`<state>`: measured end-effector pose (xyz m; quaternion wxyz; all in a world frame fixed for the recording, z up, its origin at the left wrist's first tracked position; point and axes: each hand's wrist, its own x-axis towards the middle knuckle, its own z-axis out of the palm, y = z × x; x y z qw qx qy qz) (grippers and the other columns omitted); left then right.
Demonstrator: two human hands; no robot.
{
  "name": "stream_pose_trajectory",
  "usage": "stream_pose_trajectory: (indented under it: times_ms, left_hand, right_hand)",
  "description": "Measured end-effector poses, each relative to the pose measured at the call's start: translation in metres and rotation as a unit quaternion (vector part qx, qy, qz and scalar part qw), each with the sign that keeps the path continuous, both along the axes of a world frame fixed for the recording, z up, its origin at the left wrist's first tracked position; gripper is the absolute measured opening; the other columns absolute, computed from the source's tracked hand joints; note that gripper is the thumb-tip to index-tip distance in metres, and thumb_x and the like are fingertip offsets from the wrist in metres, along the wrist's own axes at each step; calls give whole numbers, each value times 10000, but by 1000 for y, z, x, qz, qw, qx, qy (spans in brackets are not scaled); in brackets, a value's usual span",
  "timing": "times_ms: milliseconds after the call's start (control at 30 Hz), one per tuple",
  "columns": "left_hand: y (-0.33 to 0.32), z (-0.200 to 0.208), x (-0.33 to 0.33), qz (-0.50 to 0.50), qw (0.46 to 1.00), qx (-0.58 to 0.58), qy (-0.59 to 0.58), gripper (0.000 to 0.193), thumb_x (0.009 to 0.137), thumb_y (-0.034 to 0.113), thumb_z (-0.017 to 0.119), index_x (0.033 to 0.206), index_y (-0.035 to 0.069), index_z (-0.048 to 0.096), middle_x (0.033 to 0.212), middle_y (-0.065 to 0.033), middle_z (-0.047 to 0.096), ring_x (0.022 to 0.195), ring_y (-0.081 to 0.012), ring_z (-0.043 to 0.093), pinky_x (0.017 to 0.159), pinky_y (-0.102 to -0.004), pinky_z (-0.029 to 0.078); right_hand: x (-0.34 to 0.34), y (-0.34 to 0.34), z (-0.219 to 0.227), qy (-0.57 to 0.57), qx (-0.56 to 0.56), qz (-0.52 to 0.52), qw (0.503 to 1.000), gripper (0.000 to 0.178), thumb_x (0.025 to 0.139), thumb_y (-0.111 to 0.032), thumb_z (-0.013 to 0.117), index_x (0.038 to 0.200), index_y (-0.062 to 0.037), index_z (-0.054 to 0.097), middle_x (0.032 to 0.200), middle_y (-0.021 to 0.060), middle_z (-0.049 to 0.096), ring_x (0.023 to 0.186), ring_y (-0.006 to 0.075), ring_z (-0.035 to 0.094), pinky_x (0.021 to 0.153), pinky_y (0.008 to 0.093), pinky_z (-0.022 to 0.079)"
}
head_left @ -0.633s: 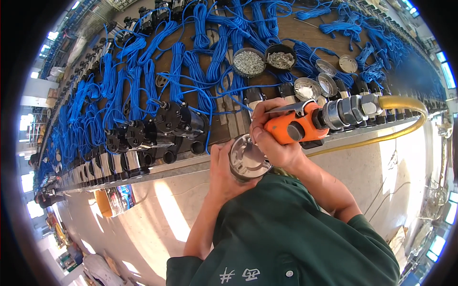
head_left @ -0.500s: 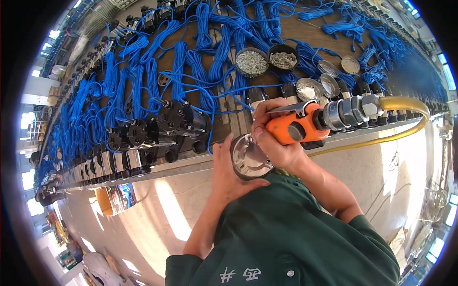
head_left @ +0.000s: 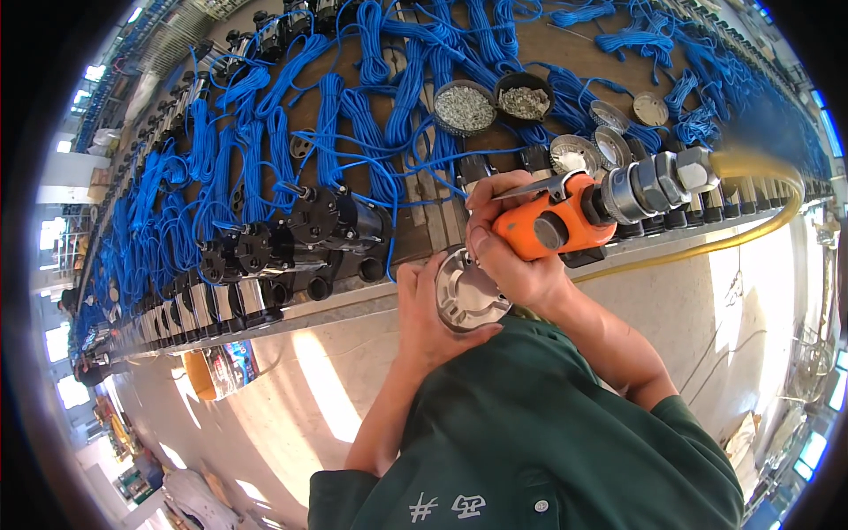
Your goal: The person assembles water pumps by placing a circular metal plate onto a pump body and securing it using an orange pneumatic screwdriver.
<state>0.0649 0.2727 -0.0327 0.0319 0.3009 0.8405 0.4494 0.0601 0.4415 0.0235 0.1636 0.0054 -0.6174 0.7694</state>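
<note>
My left hand (head_left: 417, 320) is closed around the rim of a round, shallow metal cover (head_left: 475, 306), held in front of my body with its stepped inner face up. My right hand (head_left: 521, 272) grips an orange air tool (head_left: 572, 215) with a metal lever along its top. The fingers of that hand are right at the cover's far right edge. The tool's working tip is hidden behind my right hand. From the metal couplings (head_left: 658, 184) at its right end a yellow hose (head_left: 751, 231) loops back, partly smeared by motion.
Black-topped cylindrical motors or pumps (head_left: 322, 221) stand along the bench edge (head_left: 353, 300), left of my hands. Coiled blue cables (head_left: 362, 115) cover much of the bench. Two bowls of small metal parts (head_left: 465, 108) and several metal covers (head_left: 574, 155) lie beyond the tool. An open box (head_left: 212, 373) sits below the bench.
The coupling end of the air tool has tilted up and the hose has swung with it. Both hands keep their hold, and the cover has shifted only slightly to the right.
</note>
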Motion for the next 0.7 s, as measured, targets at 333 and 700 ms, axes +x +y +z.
stream_pose_trajectory:
  times_ms: [333, 700]
  left_hand:
    - [2, -5, 2, 3, 1000, 14, 4, 1013, 444, 345, 921, 1276, 8, 452, 1055, -149, 475, 959, -326, 455, 825, -425, 428]
    - [-2, 10, 9, 63, 976, 159, -132, 775, 623, 316, 880, 1203, 6, 470, 1053, -118, 487, 873, -258, 494, 778, -387, 452]
  right_hand:
    - [6, 1, -2, -10, 43, 24, 999, 244, 754, 78, 518, 980, -1, 468, 827, 72, 539, 699, 112, 553, 630, 259, 474]
    - [-3, -10, -14, 51, 26, -40, 998, 235, 750, 26, 593, 976, 8, 532, 715, 25, 564, 619, 85, 535, 565, 247, 441]
